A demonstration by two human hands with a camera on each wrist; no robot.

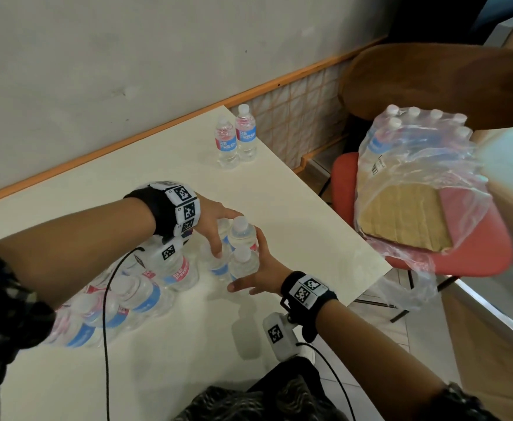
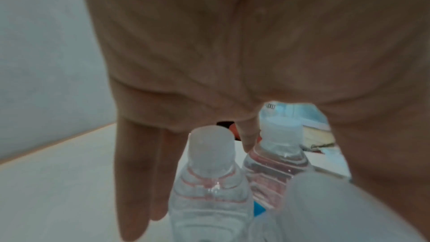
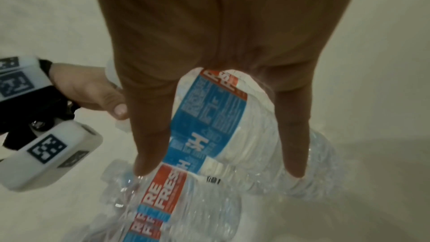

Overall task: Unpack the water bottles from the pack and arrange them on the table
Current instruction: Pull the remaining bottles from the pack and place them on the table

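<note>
Now both hands work a cluster of water bottles on the tabletop (image 1: 294, 208).
Largest first: the pale tabletop carries a plastic-wrapped pack (image 1: 118, 299) lying at its near left; a second wrapped pack (image 1: 407, 165) sits on a red chair (image 1: 474, 253) beside it. Two bottles (image 1: 236, 138) stand upright, touching, at the far edge. At the middle, the right hand (image 1: 258, 276) wraps its fingers around one bottle (image 1: 244, 264), while the left hand (image 1: 215, 221) reaches down with straight fingers touching the neighbouring standing bottles (image 1: 240, 232).
</note>
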